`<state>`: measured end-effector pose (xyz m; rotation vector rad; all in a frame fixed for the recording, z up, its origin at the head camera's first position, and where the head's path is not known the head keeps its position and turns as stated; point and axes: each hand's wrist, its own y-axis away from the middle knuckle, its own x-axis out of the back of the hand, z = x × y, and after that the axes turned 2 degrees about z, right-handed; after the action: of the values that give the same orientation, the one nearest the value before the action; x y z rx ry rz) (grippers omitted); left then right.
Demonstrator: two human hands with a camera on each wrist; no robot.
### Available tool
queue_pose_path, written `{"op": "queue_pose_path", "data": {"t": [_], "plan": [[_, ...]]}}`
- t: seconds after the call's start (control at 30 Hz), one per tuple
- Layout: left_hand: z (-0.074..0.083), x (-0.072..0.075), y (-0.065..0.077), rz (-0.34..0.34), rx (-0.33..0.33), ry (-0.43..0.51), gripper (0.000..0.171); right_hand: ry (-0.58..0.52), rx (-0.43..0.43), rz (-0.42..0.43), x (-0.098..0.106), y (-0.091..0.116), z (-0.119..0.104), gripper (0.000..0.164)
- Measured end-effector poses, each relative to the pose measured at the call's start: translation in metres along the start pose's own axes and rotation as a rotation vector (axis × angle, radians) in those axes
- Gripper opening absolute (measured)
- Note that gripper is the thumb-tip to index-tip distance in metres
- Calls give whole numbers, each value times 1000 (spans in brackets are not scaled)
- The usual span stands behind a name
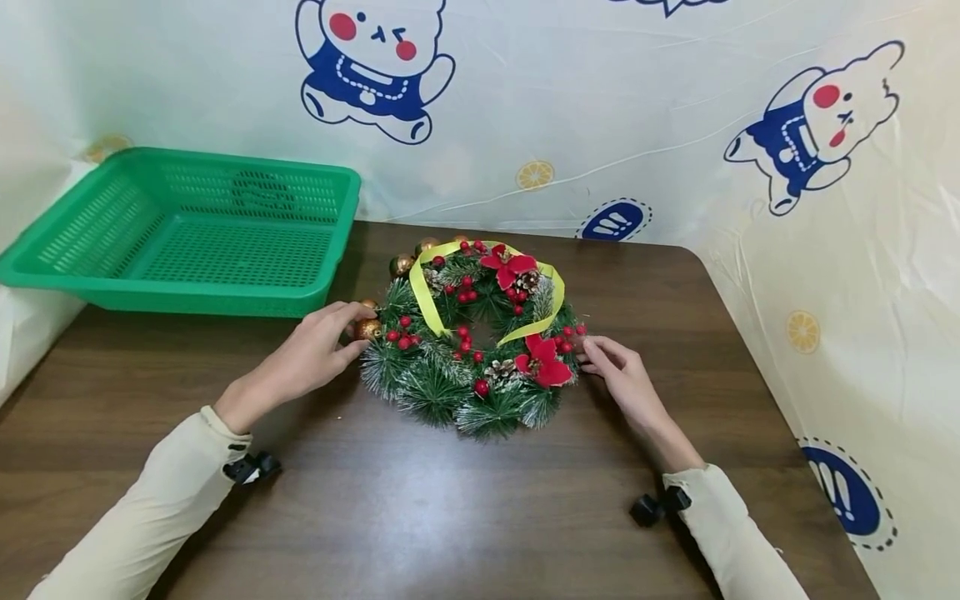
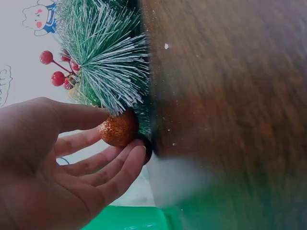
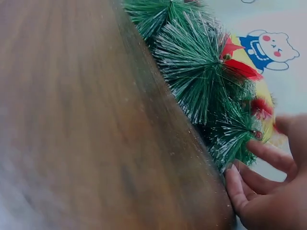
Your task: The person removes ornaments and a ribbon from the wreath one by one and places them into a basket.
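Observation:
A green Christmas wreath (image 1: pixel 427 387) lies on the table, with frosted needles, red berries, red poinsettia flowers (image 1: pixel 546 363), pine cones and a loop of yellow ribbon (image 1: pixel 426 296). At its left edge, my left hand (image 1: pixel 318 346) pinches a copper glitter ball (image 2: pixel 119 128) between thumb and fingers. A darker ball (image 2: pixel 146 147) shows just behind it, partly covered by fingertips. Across the wreath, my right hand (image 1: pixel 618 375) holds the right rim lightly, thumb and fingers curved about the needle tips near the berries (image 1: pixel 567 340). Its lowest fingertip is down by the tabletop.
A green plastic basket (image 1: pixel 206 287) stands at the back left, beyond my left hand. More gold balls (image 1: pixel 402 266) sit along the wreath's back left edge. The brown wooden table (image 1: pixel 450 533) meets a printed cloth backdrop (image 1: pixel 600 100) behind and at the sides.

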<state>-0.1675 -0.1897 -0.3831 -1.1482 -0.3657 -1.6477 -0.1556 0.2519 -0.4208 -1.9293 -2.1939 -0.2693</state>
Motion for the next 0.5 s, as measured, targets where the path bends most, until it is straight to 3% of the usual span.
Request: {"op": "queue_pose_path", "data": {"t": [0.27,0.5], "plan": [[-5,0,-2,35,-35,15,34,54,82,-21,-7,6,9,31],[-1,12,0,34,1,0,35,56,82,-25,-6,4,11,18]]}}
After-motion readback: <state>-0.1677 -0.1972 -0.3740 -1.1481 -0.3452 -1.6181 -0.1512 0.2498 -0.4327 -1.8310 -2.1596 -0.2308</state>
